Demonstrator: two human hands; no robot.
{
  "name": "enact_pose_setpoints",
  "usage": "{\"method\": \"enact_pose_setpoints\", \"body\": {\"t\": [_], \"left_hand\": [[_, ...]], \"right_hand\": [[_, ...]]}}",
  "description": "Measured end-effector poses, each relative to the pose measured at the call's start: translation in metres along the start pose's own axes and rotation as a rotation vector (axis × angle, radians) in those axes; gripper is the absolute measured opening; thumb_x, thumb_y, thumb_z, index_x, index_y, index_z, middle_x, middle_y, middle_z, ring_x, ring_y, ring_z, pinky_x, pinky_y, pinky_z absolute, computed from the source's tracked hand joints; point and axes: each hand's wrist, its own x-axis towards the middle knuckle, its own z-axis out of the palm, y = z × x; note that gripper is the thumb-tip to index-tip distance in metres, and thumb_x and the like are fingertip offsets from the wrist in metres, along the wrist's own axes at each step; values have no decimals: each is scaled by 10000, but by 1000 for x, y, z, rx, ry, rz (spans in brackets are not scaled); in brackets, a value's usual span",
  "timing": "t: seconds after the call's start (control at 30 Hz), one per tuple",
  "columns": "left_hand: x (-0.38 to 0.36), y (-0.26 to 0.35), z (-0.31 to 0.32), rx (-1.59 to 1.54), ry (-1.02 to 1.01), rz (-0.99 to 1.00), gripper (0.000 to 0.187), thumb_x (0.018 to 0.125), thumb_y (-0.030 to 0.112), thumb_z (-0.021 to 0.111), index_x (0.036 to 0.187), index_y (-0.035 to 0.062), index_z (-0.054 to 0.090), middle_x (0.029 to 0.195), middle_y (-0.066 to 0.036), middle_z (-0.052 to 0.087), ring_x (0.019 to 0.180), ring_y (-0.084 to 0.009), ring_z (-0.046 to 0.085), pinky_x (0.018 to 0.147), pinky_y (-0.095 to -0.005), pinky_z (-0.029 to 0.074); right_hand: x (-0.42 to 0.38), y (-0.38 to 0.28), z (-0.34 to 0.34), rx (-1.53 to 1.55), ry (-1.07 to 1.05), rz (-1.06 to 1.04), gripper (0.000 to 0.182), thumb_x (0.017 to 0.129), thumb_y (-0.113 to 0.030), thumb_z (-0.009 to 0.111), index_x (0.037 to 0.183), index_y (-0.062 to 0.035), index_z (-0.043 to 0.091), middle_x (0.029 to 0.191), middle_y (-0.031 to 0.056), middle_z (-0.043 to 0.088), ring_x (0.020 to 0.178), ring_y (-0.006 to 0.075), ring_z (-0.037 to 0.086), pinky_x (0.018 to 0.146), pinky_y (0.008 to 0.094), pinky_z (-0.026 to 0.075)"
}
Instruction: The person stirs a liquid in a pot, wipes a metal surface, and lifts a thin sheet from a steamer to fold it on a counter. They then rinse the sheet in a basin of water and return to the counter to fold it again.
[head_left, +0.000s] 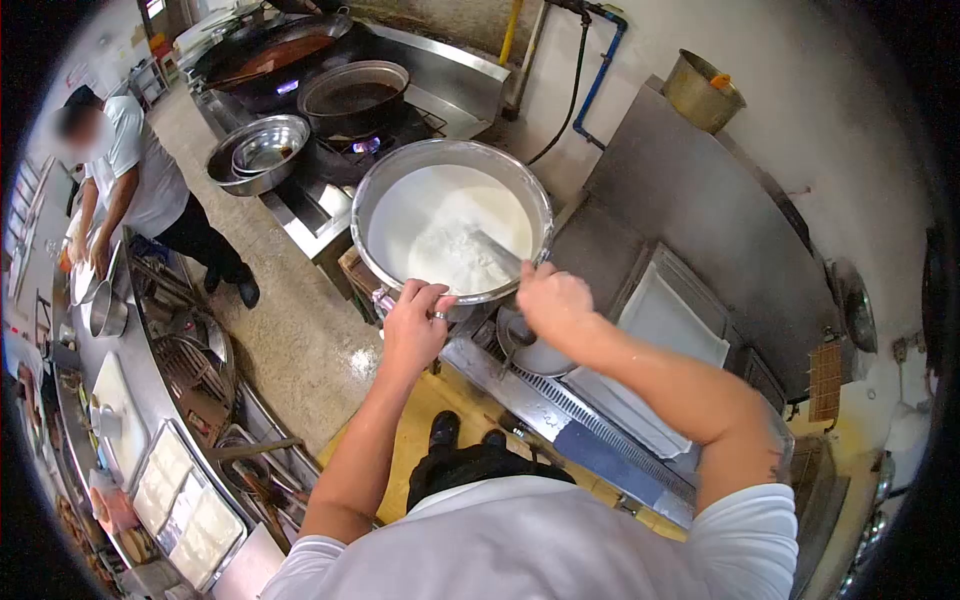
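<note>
A large, wide metal bowl (365, 255) of white liquid or batter (420, 205) stands in front of me, with a paler, lumpy patch near its front. My right hand (555, 300) is closed around a grey metal stirring utensil (494, 250) at the bowl's right front rim. Its lower end dips into the white mixture, so I cannot make out its exact kind. My left hand (418, 318) grips the bowl's front rim with fingers curled over the edge. A ring shows on one finger.
Beyond the bowl, lit burners carry a dark pot (355, 95) and a wok (290, 55) of reddish-brown contents. Nested metal bowls (262, 150) sit left of them. A steel counter with a white-covered tray (660, 330) is right. A co-worker (150, 170) works at the left counter, near a dough tray (190, 510).
</note>
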Motion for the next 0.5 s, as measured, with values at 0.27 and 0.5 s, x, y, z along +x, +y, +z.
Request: {"method": "enact_pose_setpoints", "body": {"t": [0.27,0.5], "left_hand": [[-4,-2,2,17,49,40,208,950,273,688,1043,91,729,1010,-88,651,799,-292,680,705,-392,537],[-3,1,5,13,31,-17,197,947,262,691,1042,94,730,1018,-83,656,783,-274,684,706,-383,539]], "right_hand": [[48,47,-99,93,-604,-64,250,780,-46,596,954,68,734,956,275,725,848,397,736,685,479,581],[64,62,-94,549,-715,56,268,887,-175,642,704,19,665,601,100,604,489,194,535,447,398,455]]}}
